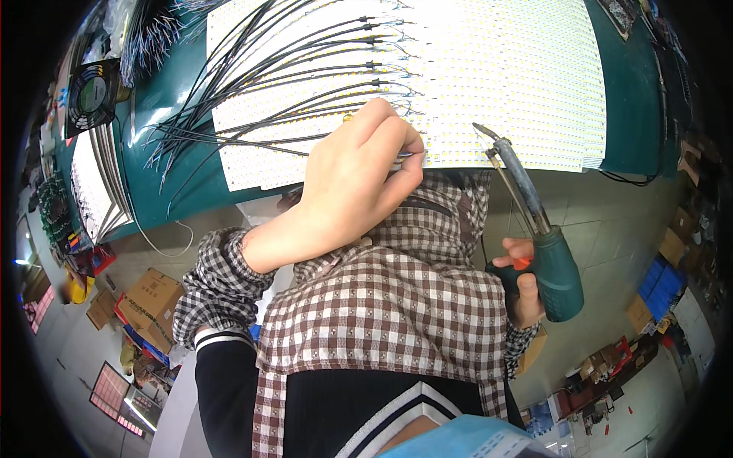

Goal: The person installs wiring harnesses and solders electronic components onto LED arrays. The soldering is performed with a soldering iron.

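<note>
My left hand [363,168] is closed in a pinch over the near edge of the white LED boards [511,91]. Between its thumb and forefinger shows a bit of thin wire [405,155]. In my right hand [523,294] is a soldering gun [559,267] with a dark green handle and an orange-red trigger. Its metal barrel points up and away, and the tip hangs over the boards, right of my left hand. Several black cables [298,74] lie across the left part of the boards, their thin stripped ends along the middle.
A green table [183,179] carries the boards. At its left stand a small black fan [93,95], more white board strips [95,183] and a bundle of blue-white wires [149,46]. A thin white cord [179,248] hangs off the near edge. Cardboard boxes [153,305] stand on the floor.
</note>
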{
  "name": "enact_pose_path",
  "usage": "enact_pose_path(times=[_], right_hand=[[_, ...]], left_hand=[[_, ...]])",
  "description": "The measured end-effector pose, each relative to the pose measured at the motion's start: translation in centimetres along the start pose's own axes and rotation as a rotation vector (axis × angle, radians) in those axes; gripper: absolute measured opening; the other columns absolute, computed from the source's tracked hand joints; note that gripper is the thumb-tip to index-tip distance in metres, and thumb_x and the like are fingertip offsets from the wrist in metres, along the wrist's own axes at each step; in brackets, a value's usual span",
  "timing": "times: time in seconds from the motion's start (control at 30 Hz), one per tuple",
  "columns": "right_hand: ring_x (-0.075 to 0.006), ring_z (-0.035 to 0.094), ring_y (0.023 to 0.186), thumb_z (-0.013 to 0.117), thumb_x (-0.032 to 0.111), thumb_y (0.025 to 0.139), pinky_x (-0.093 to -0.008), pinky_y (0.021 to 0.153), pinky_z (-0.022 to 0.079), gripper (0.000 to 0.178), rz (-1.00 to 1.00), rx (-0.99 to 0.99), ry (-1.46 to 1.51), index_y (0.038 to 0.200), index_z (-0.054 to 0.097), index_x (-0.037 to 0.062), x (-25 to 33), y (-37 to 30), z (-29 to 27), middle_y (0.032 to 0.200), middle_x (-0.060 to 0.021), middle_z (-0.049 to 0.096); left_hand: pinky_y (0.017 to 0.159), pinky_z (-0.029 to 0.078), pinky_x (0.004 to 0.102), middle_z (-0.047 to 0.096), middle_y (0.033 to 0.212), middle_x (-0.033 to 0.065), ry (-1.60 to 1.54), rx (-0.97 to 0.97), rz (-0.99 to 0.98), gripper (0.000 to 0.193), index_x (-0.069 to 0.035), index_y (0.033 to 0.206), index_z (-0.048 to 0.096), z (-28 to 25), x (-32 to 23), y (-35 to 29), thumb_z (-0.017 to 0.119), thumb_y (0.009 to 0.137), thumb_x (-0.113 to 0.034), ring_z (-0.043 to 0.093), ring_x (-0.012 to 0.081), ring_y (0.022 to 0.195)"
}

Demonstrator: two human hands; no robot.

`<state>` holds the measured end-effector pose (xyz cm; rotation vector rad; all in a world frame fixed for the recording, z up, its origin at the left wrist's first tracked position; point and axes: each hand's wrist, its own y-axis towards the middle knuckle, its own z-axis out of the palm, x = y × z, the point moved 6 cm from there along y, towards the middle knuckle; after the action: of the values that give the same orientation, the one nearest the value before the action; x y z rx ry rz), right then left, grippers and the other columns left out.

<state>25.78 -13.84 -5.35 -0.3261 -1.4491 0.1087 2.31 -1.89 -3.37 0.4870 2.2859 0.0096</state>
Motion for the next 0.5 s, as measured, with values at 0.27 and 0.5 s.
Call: enact_pose_path(times=[0.27, 0.5], right_hand=[[-0.0302, 0.06, 0.099, 0.076, 0.029, 0.077, -0.0358, 0.073, 0.057, 0.081, 0.028, 0.006, 0.072, 0.134, 0.03, -0.0063, -0.42, -0.57, 0.07, 0.098, -0.0165, 0.062], [-0.0279, 0.06, 0.099, 0.077, 0.033, 0.075, -0.0339, 0.073, 0.057, 0.081, 0.047, -0.014, 0.051, 0.131, 0.034, -0.0074, -0.2, -0.48, 0.27, 0.098, -0.0148, 0.062]], left_hand=[[0.055, 0.046, 0.0331, 0.052, 0.08, 0.006, -0.124, 0.065, -0.046, 0.014, -0.007, 0.081, 0.056, -0.45, 0.52, 0.08, 0.066, 0.072, -0.004, 0.057, 0.0236, 0.065], [0.057, 0.047, 0.0332, 0.052, 0.08, 0.0063, -0.083, 0.076, -0.01, 0.014, -0.007, 0.081, 0.056, -0.48, 0.42, 0.19, 0.066, 0.072, -0.004, 0.058, 0.024, 0.069]])
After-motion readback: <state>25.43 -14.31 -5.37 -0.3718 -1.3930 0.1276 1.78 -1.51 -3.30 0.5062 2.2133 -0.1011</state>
